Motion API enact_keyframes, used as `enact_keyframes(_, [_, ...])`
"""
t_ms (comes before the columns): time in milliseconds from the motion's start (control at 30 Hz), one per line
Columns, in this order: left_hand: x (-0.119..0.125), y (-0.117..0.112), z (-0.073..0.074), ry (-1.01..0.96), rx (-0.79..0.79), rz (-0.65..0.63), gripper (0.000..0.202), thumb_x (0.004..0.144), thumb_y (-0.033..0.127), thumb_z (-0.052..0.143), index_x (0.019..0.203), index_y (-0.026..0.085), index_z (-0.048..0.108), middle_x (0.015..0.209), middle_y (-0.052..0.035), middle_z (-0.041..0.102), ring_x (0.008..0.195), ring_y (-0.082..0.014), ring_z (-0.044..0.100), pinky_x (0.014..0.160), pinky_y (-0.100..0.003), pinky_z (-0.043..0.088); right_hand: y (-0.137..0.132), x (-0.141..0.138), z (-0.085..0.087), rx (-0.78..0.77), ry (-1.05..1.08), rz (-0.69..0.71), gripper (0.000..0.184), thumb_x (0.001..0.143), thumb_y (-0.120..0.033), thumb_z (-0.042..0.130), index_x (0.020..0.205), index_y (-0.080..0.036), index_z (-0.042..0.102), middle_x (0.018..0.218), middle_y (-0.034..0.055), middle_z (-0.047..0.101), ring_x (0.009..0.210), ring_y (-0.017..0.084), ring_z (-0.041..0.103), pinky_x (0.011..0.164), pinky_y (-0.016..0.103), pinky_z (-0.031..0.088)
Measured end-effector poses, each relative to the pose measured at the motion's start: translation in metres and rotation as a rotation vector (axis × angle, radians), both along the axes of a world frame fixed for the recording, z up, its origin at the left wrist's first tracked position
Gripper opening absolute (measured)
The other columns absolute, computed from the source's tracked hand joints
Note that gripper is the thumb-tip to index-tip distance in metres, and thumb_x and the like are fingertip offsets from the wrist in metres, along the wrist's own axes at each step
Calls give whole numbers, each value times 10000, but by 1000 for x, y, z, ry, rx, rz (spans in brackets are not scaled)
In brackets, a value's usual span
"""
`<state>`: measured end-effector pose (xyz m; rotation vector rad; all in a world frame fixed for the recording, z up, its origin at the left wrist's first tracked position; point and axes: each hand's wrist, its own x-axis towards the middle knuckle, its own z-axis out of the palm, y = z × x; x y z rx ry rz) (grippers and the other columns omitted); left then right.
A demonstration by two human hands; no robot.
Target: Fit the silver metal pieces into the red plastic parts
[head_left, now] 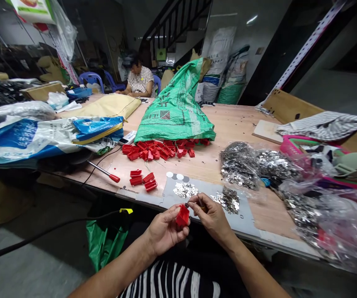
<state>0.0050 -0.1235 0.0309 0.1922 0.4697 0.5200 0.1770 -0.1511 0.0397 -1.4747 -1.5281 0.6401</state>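
Note:
My left hand is closed around a small red plastic part, held just in front of the table edge. My right hand pinches a tiny dark metal piece right beside the top of that red part. Just beyond my hands, small heaps of shiny metal pieces lie on a grey sheet. A few finished-looking red parts sit to the left of the sheet. A bigger pile of red parts spills from a green sack.
Clear bags of metal pieces crowd the right side, with a pink basket behind. A red-handled tool and blue-white sacks lie at left. Another person sits at the far end of the wooden table.

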Motion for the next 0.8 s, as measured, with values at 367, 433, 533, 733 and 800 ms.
enact_keyframes(367, [1,1,2,-14,17,3,303,862,178,545,1154,113,592,858,-74,650,668,-119,631,588,-197,519,-15,3,-5,270,-223,110,91,908,-175,519,936,-218,595,820,35,655,747,163,629,674,267,506])
enact_keyframes(433, [2,0,2,-17,19,2,305,860,178,548,1153,110,597,846,-69,649,657,-117,629,584,-199,520,-16,2,-1,285,-236,103,87,910,-177,517,922,-217,593,802,35,650,730,163,627,661,269,508])
enact_keyframes(533, [2,-1,2,-20,18,-7,304,863,174,541,1153,105,600,841,-66,653,646,-116,629,582,-202,521,-17,0,5,299,-245,118,99,908,-167,510,905,-216,596,786,32,648,717,159,627,659,265,514])
enact_keyframes(733, [2,-3,1,10,26,-41,249,883,198,521,1089,103,624,752,-62,660,606,-113,626,552,-189,506,-18,-3,11,281,-236,169,126,901,-153,506,879,-214,613,813,37,667,743,159,636,676,259,522])
enact_keyframes(800, [2,-3,0,18,31,-60,227,884,213,523,1049,103,635,710,-65,656,578,-111,617,527,-181,488,-19,-3,12,253,-236,179,130,903,-160,504,877,-219,618,822,41,668,752,165,634,679,269,521])
